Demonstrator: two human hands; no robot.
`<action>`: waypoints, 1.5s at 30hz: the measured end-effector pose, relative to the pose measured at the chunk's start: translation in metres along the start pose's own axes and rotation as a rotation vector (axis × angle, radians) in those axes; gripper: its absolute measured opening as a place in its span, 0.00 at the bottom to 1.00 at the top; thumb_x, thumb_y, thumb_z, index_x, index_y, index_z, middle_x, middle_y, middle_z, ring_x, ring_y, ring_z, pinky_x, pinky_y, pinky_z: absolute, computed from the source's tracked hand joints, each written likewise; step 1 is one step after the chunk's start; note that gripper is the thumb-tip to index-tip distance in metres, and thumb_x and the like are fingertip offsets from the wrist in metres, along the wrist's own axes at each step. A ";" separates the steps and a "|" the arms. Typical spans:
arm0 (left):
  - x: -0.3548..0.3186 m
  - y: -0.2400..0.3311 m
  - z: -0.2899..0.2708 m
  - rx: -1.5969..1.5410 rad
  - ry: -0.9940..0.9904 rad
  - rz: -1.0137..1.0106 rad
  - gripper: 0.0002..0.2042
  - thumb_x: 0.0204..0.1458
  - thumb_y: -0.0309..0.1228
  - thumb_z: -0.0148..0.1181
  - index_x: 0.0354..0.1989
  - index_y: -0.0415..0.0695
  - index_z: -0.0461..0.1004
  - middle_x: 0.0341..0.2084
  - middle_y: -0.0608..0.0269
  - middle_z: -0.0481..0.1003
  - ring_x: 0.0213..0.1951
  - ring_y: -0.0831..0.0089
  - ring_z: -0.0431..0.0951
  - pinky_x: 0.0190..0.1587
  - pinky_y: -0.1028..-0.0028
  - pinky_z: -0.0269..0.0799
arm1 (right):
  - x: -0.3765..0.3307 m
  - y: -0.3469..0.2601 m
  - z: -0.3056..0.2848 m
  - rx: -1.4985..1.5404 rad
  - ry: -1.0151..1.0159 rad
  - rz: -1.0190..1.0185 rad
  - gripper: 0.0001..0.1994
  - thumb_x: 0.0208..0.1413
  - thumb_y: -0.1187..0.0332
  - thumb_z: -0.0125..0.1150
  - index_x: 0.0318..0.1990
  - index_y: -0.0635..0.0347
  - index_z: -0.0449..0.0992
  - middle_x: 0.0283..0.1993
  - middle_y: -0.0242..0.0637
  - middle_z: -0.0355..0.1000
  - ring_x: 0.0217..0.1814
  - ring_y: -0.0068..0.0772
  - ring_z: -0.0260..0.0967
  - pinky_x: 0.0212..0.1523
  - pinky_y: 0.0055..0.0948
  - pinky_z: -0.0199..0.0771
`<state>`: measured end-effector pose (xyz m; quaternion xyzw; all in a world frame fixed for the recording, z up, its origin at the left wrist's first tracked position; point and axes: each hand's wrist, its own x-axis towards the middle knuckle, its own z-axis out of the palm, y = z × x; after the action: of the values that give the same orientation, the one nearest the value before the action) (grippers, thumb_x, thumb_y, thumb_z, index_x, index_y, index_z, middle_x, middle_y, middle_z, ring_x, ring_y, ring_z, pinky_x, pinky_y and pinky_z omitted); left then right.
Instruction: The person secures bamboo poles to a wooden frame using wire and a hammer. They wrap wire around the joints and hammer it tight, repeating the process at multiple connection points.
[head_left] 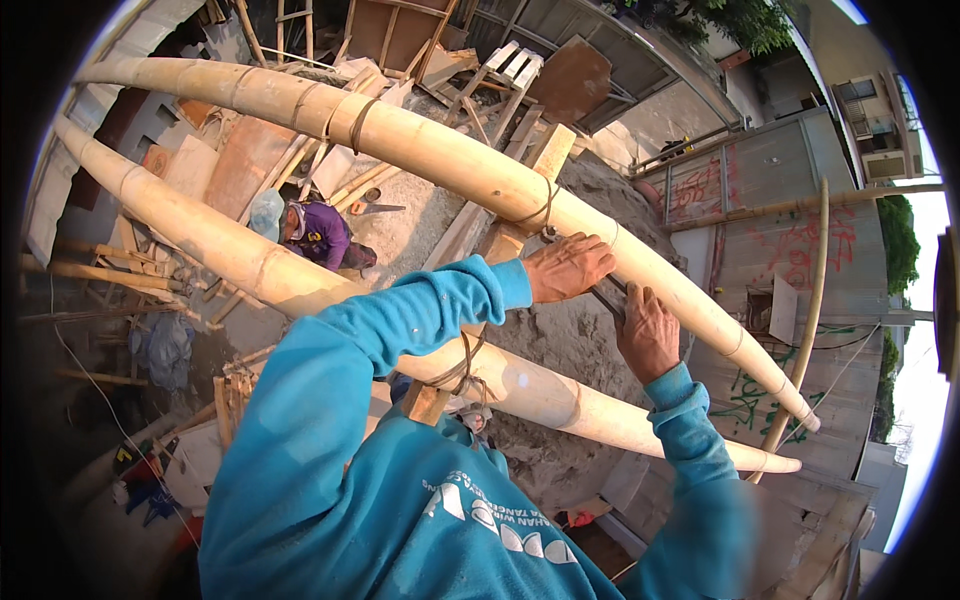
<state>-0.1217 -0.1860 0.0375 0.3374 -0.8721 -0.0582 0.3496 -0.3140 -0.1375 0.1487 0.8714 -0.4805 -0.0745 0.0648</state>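
Teal-sleeved, your left hand (567, 266) rests curled on the thick pale bamboo pole (460, 165) at its wire lashing (535, 213), right hand (646, 335) clenching a dark metal tool (607, 296); pole likely stiff, smooth, slippery—grip beside the lashing.

Worker (318, 232) below, sand pile (560, 340), planks (240, 165)

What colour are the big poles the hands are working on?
Pale cream-yellow bamboo poles, seen best in the head view.

Left hand (566, 266) rested on upper bamboo pole (450, 160); right hand (647, 335) just below gripped dark tool (606, 296) between hands.
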 end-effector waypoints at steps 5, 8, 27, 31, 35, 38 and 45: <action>-0.029 -0.056 -0.037 0.187 -0.074 -0.189 0.59 0.25 0.46 0.81 0.69 0.42 0.53 0.63 0.53 0.61 0.70 0.53 0.54 0.75 0.45 0.34 | 0.027 0.050 0.008 0.129 -0.013 -0.172 0.12 0.60 0.66 0.59 0.46 0.63 0.68 0.37 0.48 0.71 0.37 0.54 0.74 0.36 0.47 0.74; -0.046 -0.094 -0.040 0.259 -0.134 -0.253 0.59 0.26 0.53 0.80 0.71 0.46 0.54 0.63 0.54 0.62 0.69 0.53 0.56 0.74 0.42 0.33 | 0.055 0.065 0.012 0.161 -0.024 -0.261 0.10 0.60 0.67 0.61 0.42 0.60 0.67 0.34 0.46 0.72 0.35 0.52 0.74 0.35 0.46 0.75; -0.045 -0.096 -0.041 0.326 -0.086 -0.181 0.49 0.39 0.57 0.72 0.71 0.58 0.57 0.62 0.60 0.66 0.64 0.59 0.64 0.67 0.48 0.51 | 0.003 -0.058 -0.009 2.353 -0.919 0.878 0.16 0.71 0.57 0.47 0.49 0.64 0.69 0.27 0.25 0.59 0.22 0.20 0.55 0.20 0.23 0.59; -0.043 -0.094 -0.038 0.242 -0.060 -0.172 0.49 0.41 0.58 0.69 0.73 0.57 0.54 0.67 0.61 0.62 0.65 0.59 0.63 0.69 0.47 0.50 | -0.015 -0.115 0.020 2.992 -0.679 0.670 0.19 0.72 0.56 0.43 0.51 0.65 0.68 0.28 0.25 0.61 0.25 0.17 0.60 0.22 0.18 0.66; -0.053 -0.093 -0.037 0.240 -0.090 -0.196 0.48 0.40 0.55 0.71 0.72 0.55 0.56 0.66 0.61 0.64 0.65 0.59 0.64 0.69 0.47 0.50 | -0.015 -0.103 0.014 2.259 -0.699 0.581 0.29 0.63 0.48 0.58 0.55 0.70 0.68 0.35 0.39 0.75 0.35 0.35 0.78 0.39 0.32 0.84; -0.048 -0.095 -0.031 0.224 -0.004 -0.151 0.45 0.40 0.52 0.72 0.69 0.52 0.61 0.62 0.61 0.67 0.63 0.60 0.65 0.68 0.49 0.52 | -0.009 -0.079 0.005 1.748 -0.790 0.556 0.33 0.57 0.53 0.68 0.58 0.72 0.66 0.32 0.39 0.74 0.31 0.30 0.77 0.31 0.32 0.83; -0.045 -0.094 -0.039 0.275 -0.084 -0.155 0.49 0.38 0.53 0.75 0.70 0.50 0.58 0.63 0.59 0.66 0.64 0.58 0.63 0.70 0.50 0.50 | 0.003 -0.044 -0.025 0.510 -0.269 0.176 0.33 0.44 0.68 0.68 0.59 0.73 0.63 0.39 0.46 0.73 0.40 0.39 0.77 0.32 0.37 0.80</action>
<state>-0.0217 -0.2242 0.0094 0.4456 -0.8570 0.0207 0.2579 -0.2712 -0.1155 0.1648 0.7968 -0.5618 -0.0602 -0.2140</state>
